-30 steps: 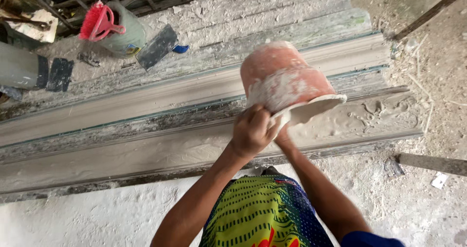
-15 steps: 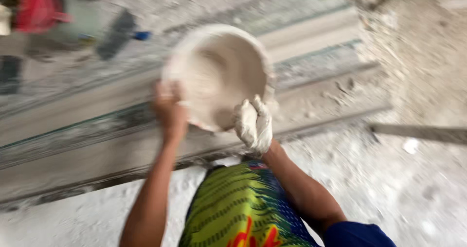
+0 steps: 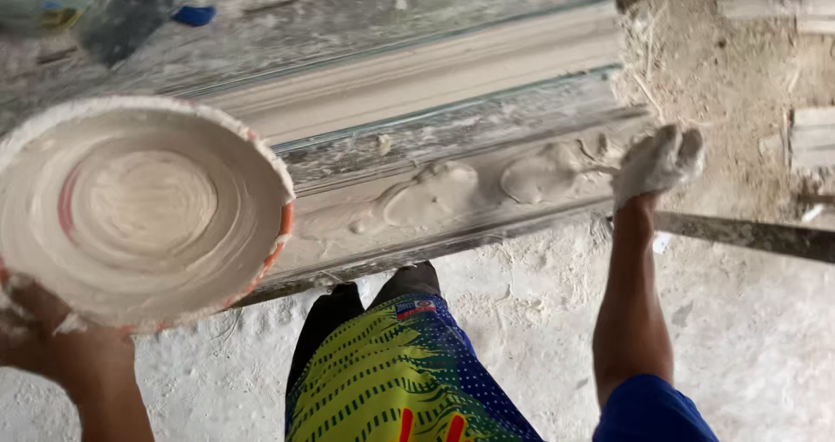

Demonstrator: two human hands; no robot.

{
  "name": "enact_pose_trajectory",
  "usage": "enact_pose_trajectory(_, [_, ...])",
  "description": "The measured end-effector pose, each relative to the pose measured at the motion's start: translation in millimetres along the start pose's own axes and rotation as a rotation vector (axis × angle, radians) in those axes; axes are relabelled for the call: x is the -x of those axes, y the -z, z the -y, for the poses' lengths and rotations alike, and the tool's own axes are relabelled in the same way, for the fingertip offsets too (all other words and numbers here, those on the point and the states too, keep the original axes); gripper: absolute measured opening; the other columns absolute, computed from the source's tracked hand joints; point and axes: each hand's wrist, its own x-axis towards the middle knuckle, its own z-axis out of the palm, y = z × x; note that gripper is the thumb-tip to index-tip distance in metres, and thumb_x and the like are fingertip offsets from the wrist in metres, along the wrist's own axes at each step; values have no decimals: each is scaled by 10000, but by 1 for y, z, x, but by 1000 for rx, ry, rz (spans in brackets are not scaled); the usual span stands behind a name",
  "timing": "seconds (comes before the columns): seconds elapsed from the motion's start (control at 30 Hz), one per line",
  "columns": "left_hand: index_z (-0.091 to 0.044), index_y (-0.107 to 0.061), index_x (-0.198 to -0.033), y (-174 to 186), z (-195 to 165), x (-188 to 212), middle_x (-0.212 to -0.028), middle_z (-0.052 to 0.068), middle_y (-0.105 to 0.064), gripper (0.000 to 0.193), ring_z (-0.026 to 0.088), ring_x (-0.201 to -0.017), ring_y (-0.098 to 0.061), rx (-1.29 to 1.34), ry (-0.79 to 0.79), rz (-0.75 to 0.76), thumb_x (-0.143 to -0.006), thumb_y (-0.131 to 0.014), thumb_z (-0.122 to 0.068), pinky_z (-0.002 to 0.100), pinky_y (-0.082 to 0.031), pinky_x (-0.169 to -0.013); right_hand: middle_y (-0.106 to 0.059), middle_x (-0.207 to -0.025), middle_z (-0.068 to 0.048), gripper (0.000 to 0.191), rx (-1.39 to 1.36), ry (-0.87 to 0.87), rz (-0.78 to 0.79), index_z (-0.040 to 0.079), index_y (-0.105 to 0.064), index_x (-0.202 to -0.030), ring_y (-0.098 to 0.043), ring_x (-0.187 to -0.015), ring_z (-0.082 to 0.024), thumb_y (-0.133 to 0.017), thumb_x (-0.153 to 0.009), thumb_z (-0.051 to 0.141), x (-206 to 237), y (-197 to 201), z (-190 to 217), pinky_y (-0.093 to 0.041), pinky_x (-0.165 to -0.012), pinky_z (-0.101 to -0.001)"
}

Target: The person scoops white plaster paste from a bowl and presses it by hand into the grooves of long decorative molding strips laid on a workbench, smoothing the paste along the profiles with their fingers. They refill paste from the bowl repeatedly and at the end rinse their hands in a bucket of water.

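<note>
1. The left hand [image 3: 52,346] has its grip on a big round bowl [image 3: 139,207]. The bowl is red on the outside and coated with pale wet plaster on the inside. It is tipped so we look straight into it, and it looks almost scraped out.

2. The right hand [image 3: 657,164] is white with plaster. It reaches out to the far end of a long mould [image 3: 452,198] that lies on the tabletop [image 3: 348,16]. The hand is partly curled. It presses on the wet stuff and I cannot tell if it holds a lump.

3. Soft lumps of wet plaster [image 3: 435,194] sit in the long groove of the mould, between the bowl and the right hand. They are bumpy, not smooth.

4. I think the step now is spreading the plaster along the groove by hand.

5. The next move likely needs the right hand to push the lumps flat and even, so the groove fills with no gaps. It should go gently near the end, where the plaster could slip off the edge.

6. The bowl has to stay steady, so that nothing drips onto the dusty floor [image 3: 522,320].
</note>
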Motion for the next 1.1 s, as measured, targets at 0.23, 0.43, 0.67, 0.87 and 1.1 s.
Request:
enact_pose_trajectory(0.23, [118, -524, -1214, 126, 85, 27, -1163, 159, -632, 431, 191, -1008, -626, -87, 134, -264, -1201, -518, -312, 342, -556, -879, -667, -976, -147, 386, 1090, 150, 443, 12, -662, -1193, -603, -838, -245, -602, -1078, 376, 101, -70, -28, -562, -775, -352])
enact_pose_trajectory(0.43, [107, -518, -1199, 213, 142, 55, -1148, 150, -623, 421, 186, -998, -616, -93, 228, -400, -1201, -526, -314, 340, -553, -873, -723, -1235, -156, 329, 1580, 564, 1052, 62, -717, -1266, -692, -1070, -289, -624, -1029, 272, 164, -136, -65, -564, -905, -387])
enact_pose_trajectory(0.67, [94, -510, -1183, 247, 157, 79, -1131, 139, -613, 411, 181, -987, -606, -120, 277, -450, -1201, -535, -316, 337, -549, -865, -737, -1259, -117, 364, 1656, 158, 1165, 83, -647, -1359, -714, -1047, -268, -571, -1012, 163, 175, -177, -73, -598, -935, -398])
enact_pose_trajectory(0.87, [83, -503, -1169, 231, 142, 91, -1117, 130, -605, 403, 176, -977, -597, -153, 298, -497, -1202, -543, -317, 334, -545, -859, -709, -1199, -101, 307, 2096, 589, 1569, 122, -660, -1327, -700, -940, -209, -573, -1033, 109, 165, -183, -86, -642, -792, -278])
enact_pose_trajectory(1.1, [70, -496, -1152, 187, 104, 103, -1100, 119, -595, 396, 171, -966, -586, -200, 331, -522, -1202, -553, -319, 331, -541, -851, -737, -1159, -132, 145, 1239, 989, 1562, 47, -723, -1052, -732, -1053, -207, -588, -1031, 94, 112, -172, -82, -626, -812, -281])
